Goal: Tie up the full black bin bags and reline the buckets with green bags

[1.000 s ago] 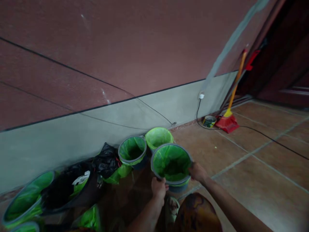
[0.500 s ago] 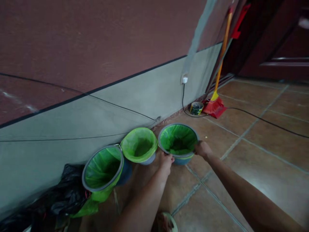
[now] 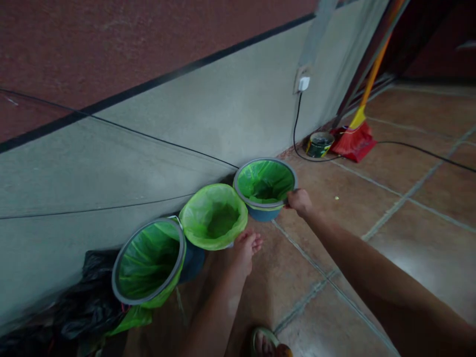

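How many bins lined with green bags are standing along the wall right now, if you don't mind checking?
3. One blue bin farthest along, its rim held by the right hand; a middle bin by the left hand; a nearest bin beside black bags, which may hide more.

I see thin, glossy green plastic liners in the blue plastic bin (image 3: 265,184) and its two neighbours (image 3: 213,216). The floor (image 3: 409,208) is smooth brown tile with a dull sheen. The wall (image 3: 223,109) looks like matt, rough plaster. The crumpled black bags (image 3: 89,302) are shiny plastic.
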Action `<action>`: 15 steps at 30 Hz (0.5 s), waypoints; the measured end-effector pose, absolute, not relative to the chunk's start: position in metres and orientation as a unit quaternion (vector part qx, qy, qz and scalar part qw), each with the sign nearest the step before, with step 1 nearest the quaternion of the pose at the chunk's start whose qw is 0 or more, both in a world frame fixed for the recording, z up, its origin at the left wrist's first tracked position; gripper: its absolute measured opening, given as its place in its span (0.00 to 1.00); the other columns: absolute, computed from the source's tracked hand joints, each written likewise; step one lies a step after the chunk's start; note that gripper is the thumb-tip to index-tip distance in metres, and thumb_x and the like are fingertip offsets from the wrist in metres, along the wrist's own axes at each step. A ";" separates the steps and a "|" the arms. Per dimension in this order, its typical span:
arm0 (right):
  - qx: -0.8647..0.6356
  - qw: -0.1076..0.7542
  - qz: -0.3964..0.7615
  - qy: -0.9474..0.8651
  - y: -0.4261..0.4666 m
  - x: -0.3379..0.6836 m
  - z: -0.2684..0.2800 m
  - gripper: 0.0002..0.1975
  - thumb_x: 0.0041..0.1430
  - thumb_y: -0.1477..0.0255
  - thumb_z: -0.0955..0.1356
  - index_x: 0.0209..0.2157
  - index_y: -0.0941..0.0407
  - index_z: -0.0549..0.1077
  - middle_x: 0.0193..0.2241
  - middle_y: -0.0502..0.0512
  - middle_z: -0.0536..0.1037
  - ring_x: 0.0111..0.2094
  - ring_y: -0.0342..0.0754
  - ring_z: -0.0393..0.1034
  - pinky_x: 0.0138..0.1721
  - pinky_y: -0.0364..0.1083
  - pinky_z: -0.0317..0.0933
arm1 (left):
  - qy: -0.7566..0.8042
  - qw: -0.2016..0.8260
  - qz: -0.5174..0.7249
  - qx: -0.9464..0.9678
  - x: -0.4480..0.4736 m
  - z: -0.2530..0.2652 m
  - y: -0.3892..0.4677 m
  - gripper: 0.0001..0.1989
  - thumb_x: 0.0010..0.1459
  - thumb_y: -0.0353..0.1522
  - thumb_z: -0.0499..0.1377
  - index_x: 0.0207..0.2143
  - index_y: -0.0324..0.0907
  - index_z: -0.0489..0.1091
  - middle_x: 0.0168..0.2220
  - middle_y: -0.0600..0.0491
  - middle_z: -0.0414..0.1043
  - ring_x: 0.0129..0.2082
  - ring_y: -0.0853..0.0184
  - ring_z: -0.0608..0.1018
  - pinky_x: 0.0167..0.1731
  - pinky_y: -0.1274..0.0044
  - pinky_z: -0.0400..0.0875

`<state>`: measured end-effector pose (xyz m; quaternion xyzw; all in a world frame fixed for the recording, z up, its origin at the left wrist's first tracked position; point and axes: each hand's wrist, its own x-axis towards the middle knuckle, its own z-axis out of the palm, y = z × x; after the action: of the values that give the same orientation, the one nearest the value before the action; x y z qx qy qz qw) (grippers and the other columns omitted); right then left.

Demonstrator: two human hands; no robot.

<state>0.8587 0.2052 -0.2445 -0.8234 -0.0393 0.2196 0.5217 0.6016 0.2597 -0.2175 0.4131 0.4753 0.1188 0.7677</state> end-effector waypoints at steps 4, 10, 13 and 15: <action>-0.802 0.543 0.249 0.004 0.207 0.839 -0.240 0.10 0.62 0.74 0.65 0.28 0.62 0.72 0.14 0.50 0.70 0.16 0.42 0.68 0.23 0.42 0.69 | 0.519 0.755 0.113 0.384 0.570 -0.220 0.257 0.09 0.56 0.31 0.60 0.40 0.39 0.70 0.37 0.48 0.77 0.30 0.71 0.78 0.34 0.78 0.71; -0.751 0.612 0.238 0.072 0.215 0.815 -0.235 0.09 0.64 0.72 0.64 0.30 0.61 0.70 0.17 0.47 0.68 0.16 0.40 0.67 0.22 0.41 0.69 | 0.507 0.762 0.104 0.390 0.557 -0.223 0.254 0.06 0.56 0.32 0.61 0.37 0.40 0.71 0.32 0.50 0.77 0.28 0.71 0.77 0.33 0.78 0.70; -0.750 0.611 0.237 0.088 0.219 0.807 -0.236 0.09 0.64 0.71 0.64 0.31 0.60 0.70 0.16 0.47 0.68 0.17 0.41 0.68 0.22 0.40 0.69 | 0.500 0.767 0.104 0.389 0.554 -0.223 0.252 0.08 0.54 0.32 0.63 0.38 0.40 0.72 0.31 0.49 0.77 0.30 0.68 0.78 0.34 0.76 0.71; -0.750 0.612 0.239 0.084 0.220 0.805 -0.236 0.09 0.64 0.70 0.64 0.32 0.60 0.71 0.17 0.48 0.69 0.18 0.42 0.68 0.22 0.40 0.68 | 0.500 0.769 0.102 0.385 0.550 -0.223 0.252 0.09 0.54 0.32 0.63 0.38 0.40 0.71 0.31 0.49 0.77 0.30 0.68 0.78 0.34 0.76 0.70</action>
<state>0.8047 0.2199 -0.2357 -0.7496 0.0838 0.2386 0.6117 0.5504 0.2521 -0.2226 0.3850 0.5005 0.1025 0.7686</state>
